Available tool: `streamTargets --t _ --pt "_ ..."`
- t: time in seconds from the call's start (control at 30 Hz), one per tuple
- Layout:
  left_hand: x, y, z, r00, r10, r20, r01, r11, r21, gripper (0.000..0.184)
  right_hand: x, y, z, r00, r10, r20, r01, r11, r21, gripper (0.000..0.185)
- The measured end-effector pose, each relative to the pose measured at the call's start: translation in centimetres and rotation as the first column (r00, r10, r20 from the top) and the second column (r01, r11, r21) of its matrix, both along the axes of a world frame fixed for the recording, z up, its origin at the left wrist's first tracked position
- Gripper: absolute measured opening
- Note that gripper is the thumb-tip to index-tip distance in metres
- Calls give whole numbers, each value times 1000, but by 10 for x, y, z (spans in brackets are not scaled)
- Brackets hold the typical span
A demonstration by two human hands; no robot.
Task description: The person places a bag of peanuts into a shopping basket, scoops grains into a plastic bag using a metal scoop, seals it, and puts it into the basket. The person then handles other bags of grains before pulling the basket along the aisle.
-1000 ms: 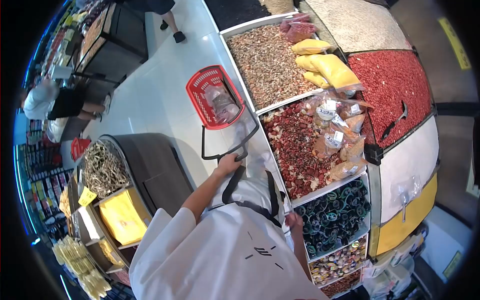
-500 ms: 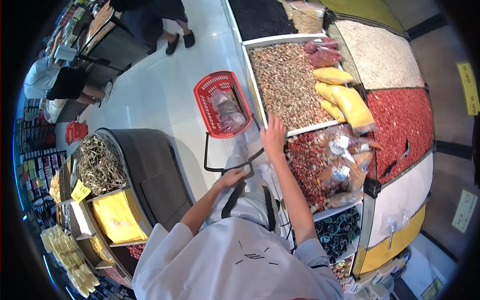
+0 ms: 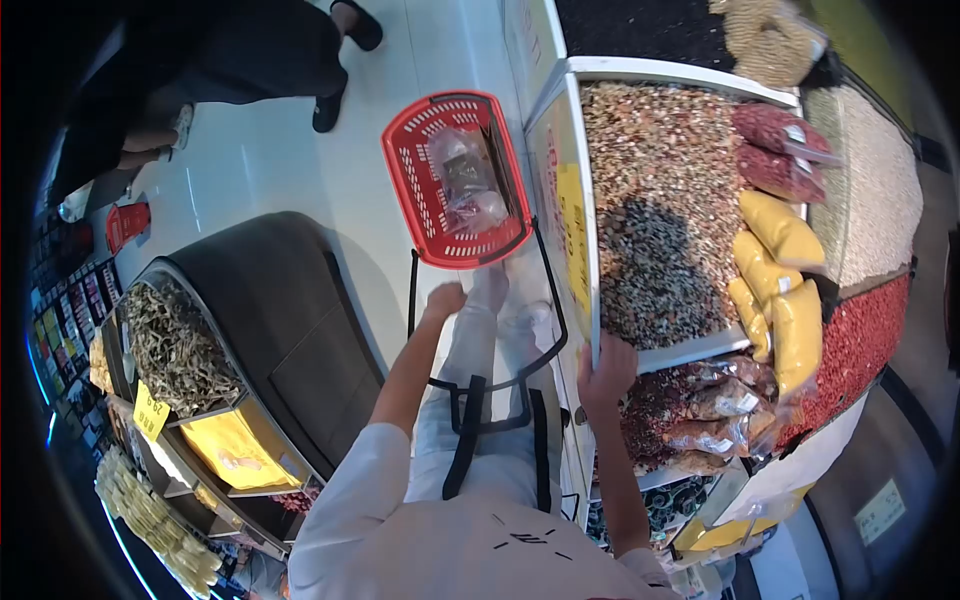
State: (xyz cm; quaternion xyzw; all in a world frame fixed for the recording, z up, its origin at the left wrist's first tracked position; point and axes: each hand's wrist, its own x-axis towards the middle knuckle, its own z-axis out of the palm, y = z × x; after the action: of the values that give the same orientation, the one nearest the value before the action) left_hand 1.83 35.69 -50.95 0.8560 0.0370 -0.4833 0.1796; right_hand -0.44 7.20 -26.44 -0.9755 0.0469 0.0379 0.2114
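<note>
My left hand (image 3: 446, 298), fingers curled in, is beside the left bar of the black handle (image 3: 470, 384); nothing shows in it. The handle slants from the red shopping basket (image 3: 402, 195) back toward my waist. Inside the basket, on the floor ahead of my legs, lie clear plastic bags (image 3: 462, 172) with contents I cannot make out. My right hand (image 3: 608, 370) is closed too, by the near left corner of the white-edged bin of mixed grains (image 3: 655, 140). Whether it touches the rim, I cannot tell.
Yellow packed bags (image 3: 797, 335) and red packed bags (image 3: 780, 165) lie along the grain bin's right side. To the left stands a dark rounded counter (image 3: 260, 270) with dried goods (image 3: 175, 345). Ahead on the left, a person in dark clothes (image 3: 235, 55) stands on the tiled floor (image 3: 260, 165).
My left hand has left the black handle and moved forward. My right hand has drawn back along the bin's edge, its fingers now curled. The handle sits closer to my body.
</note>
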Motion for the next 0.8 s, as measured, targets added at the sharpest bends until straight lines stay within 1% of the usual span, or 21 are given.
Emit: streamTargets --t 0.03,0.07,0.1,0.13,0.17,0.23,0.27,0.3,0.33,0.37,0.4,0.43,0.5,0.53,0.57,0.6,0.63,0.67,0.7,0.73,0.8 --pt "18 -1 -14 999 28 40 -27 999 -31 29 0 1 0 1000 4 -30 -4 1000 -7 27" --pt "28 2 -51 993 48 109 -36 994 -103 28 -1 0 -1 997 -14 -71 13 1000 -18 26" --pt "37 4 -88 982 4 190 15 995 -97 27 -3 -1 0 993 -31 -112 28 999 -28 25" --pt "57 -2 -83 962 146 230 -110 981 -163 27 -3 1 3 990 -25 -138 20 999 -34 25" --pt "68 -2 -97 965 155 211 -121 979 -166 27 -1 2 6 984 -42 -171 33 998 -55 23" --pt "80 -2 -128 947 262 189 -241 962 -127 27 -4 2 3 975 -50 -218 33 996 -81 20" --pt "81 -1 -140 947 273 171 -253 959 -127 27 -8 -2 1 981 -46 -190 33 997 -70 18" --pt "82 0 -149 963 240 124 -237 971 -45 26 -11 -4 -1 986 -41 -162 32 998 -59 17" --pt "81 1 -159 975 212 71 -215 976 35 24 -9 -4 2 980 -26 -198 11 997 -74 16" --pt "77 3 -167 973 227 52 -229 973 33 24 -9 -4 4 972 -9 -234 -13 996 -90 16" --pt "71 6 -176 992 107 62 -114 985 129 23 -15 -7 1 983 4 -182 -16 998 -66 22" --pt "65 10 -184 998 -14 59 0 975 221 23 -25 -9 0 979 24 -200 -40 997 -71 22" --pt "55 17 -198 991 -64 120 34 971 238 23 -38 -10 -2 983 -91 -157 70 989 -134 33" --pt "52 18 -203 976 -178 122 137 948 286 26 -33 -9 -2 982 -67 -174 43 989 -139 33" --pt "51 18 -209 982 -157 106 122 952 282 26 -26 -5 -1 980 -109 -168 95 991 -89 37" --pt "52 19 -214 971 -222 88 190 940 282 25 -23 -2 -2 975 -154 -162 150 988 -38 42" --pt "50 20 -225 955 -289 72 259 924 280 24 -27 -3 -3 974 -140 -175 135 990 -42 42" --pt "48 20 -238 959 -278 60 252 928 273 24 -35 -6 -2 962 -196 -190 199 980 -2 43" --pt "45 21 -255 965 -241 100 204 935 291 23 -41 -7 -2 946 -253 -204 265 964 35 45" --pt "45 18 -260 968 -207 142 156 939 306 24 -44 -4 -6 941 -313 -131 325 942 78 43" --pt "63 20 -253 983 -157 98 129 961 245 21 -39 -2 -5 936 -308 -172 327 940 95 42"
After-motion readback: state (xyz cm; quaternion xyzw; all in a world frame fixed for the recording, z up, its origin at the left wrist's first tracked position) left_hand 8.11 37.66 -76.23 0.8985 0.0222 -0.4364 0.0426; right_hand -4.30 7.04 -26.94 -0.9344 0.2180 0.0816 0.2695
